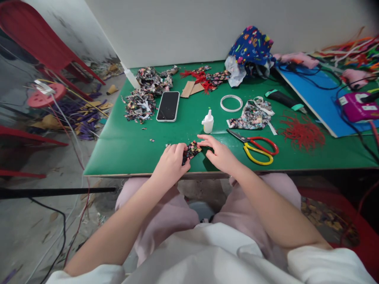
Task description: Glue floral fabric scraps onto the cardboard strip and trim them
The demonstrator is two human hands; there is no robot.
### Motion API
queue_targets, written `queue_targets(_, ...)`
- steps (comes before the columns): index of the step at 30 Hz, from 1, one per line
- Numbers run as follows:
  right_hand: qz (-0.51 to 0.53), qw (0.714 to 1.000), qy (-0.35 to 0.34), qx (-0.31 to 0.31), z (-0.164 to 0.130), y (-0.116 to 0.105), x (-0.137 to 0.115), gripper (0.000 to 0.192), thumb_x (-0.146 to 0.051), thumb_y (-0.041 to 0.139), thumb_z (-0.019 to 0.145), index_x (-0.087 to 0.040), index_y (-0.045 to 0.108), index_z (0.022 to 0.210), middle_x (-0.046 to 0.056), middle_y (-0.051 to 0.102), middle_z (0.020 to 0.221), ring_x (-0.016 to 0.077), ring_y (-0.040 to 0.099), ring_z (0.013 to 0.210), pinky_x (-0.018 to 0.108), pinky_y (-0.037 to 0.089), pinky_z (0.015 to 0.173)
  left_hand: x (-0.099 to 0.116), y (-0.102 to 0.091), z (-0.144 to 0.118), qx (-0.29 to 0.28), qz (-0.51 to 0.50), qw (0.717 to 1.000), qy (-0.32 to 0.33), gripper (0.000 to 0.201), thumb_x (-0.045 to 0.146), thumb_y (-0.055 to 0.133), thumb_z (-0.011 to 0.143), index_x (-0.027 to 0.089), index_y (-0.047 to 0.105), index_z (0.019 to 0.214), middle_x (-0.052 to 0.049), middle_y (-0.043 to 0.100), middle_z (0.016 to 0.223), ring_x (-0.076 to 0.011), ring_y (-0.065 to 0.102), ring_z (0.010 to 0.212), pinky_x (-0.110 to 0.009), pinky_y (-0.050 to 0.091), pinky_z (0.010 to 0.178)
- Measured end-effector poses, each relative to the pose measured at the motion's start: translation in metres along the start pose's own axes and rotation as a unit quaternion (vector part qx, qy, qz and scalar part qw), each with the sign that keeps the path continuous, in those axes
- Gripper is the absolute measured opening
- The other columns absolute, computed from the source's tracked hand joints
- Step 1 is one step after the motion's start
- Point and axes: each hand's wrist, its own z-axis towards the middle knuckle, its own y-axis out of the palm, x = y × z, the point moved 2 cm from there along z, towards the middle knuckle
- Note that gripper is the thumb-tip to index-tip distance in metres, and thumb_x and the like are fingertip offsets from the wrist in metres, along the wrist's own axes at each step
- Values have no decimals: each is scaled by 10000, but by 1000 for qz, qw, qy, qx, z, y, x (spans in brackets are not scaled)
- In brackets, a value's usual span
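Near the table's front edge, my left hand (172,162) grips a small piece of dark floral fabric (193,151), its fingers and thumb closed on the left end. My right hand (219,153) is at the fabric's right end, thumb and fingers apart, with a fingertip close to it; whether it touches I cannot tell. Just beyond the hands stands a small white glue bottle (208,122) with a narrow tip. Scissors (254,146) with one red and one yellow handle lie right of my right hand, blades slightly apart.
A phone (167,106) lies beside floral scraps (141,103). A roll of tape (231,103), floral cloth (253,114), a black-green cutter (286,100) and red threads (304,132) lie rightward. Farther right are a blue board (314,98), cords and a purple device (358,106). Behind rises a white wall (189,31).
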Motion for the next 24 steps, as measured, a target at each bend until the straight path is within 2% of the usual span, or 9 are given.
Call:
queue_targets(3, 5, 998, 1, 55, -1, -6, 0, 543, -27, 382, 741, -222, 458, 1242, 64, 639, 1160, 192, 562, 1126, 405, 426, 953, -4, -3, 5, 5, -41, 999, -25, 210, 195, 535, 759, 168, 458, 953, -104, 606, 910, -251, 567, 860, -390, 463, 762)
queue_targets(7, 23, 993, -6, 120, -3, -13, 3, 501, -36, 380, 764, -239, 471, 1213, 48, 638, 1154, 191, 571, 1111, 406, 422, 958, -20, -18, 9, 68, -197, 968, -140, 313, 285, 616, 720, 203, 423, 953, -55, 595, 892, -195, 587, 803, -323, 464, 686)
queue_targets(9, 30, 991, -12, 131, -4, -15, 4, 477, -38, 386, 772, -232, 483, 1197, 48, 643, 1135, 175, 573, 1106, 388, 416, 970, -25, -25, 8, 95, -364, 909, -182, 352, 299, 644, 698, 226, 392, 934, -28, 599, 892, -162, 589, 791, -278, 455, 654)
queue_targets(12, 28, 989, -21, 141, -5, -17, 2, 391, -81, 409, 810, -220, 515, 1160, 56, 648, 1115, 168, 578, 1087, 374, 419, 965, -21, -27, 1, 55, -608, 765, -202, 336, 316, 623, 707, 250, 381, 931, -4, 595, 866, -135, 579, 736, -240, 444, 594)
queue_targets(14, 31, 988, -25, 147, -5, -18, 0, 318, -144, 432, 844, -220, 539, 1133, 60, 651, 1106, 173, 581, 1076, 374, 425, 954, -12, -23, -4, 31, -691, 692, -206, 333, 392, 602, 707, 242, 415, 938, -14, 583, 842, -136, 561, 692, -235, 431, 543)
queue_targets(16, 55, 988, -21, 146, -6, -19, -3, 269, -221, 454, 867, -221, 559, 1115, 62, 658, 1088, 173, 593, 1047, 365, 435, 933, -1, -17, -8, 9, -739, 640, -209, 358, 433, 599, 685, 217, 453, 931, -30, 564, 833, -138, 550, 690, -249, 441, 561)
queue_targets(18, 107, 985, -6, 132, -7, -18, -7, 250, -299, 471, 875, -214, 584, 1081, 62, 666, 1065, 167, 608, 1005, 344, 451, 903, 9, -10, -8, -6, -753, 620, -220, 374, 461, 567, 695, 203, 475, 949, -42, 558, 826, -137, 542, 673, -263, 451, 567)
queue_targets(21, 208, 975, 14, 75, -9, -12, -15, 263, -379, 501, 855, -200, 628, 999, 50, 680, 1017, 157, 617, 962, 311, 464, 868, 22, 0, -8, -14, -752, 614, -239, 421, 506, 511, 717, 189, 496, 992, -63, 581, 840, -151, 560, 679, -280, 464, 564)
queue_targets(24, 292, 955, 42, 23, -11, -4, -21, 237, -400, 573, 794, -190, 634, 884, 20, 673, 867, 139, 623, 775, 281, 496, 739, 31, 11, -9, -20, -762, 594, -257, 404, 465, 517, 740, 186, 509, 1033, -62, 620, 833, -165, 602, 674, -277, 478, 542)
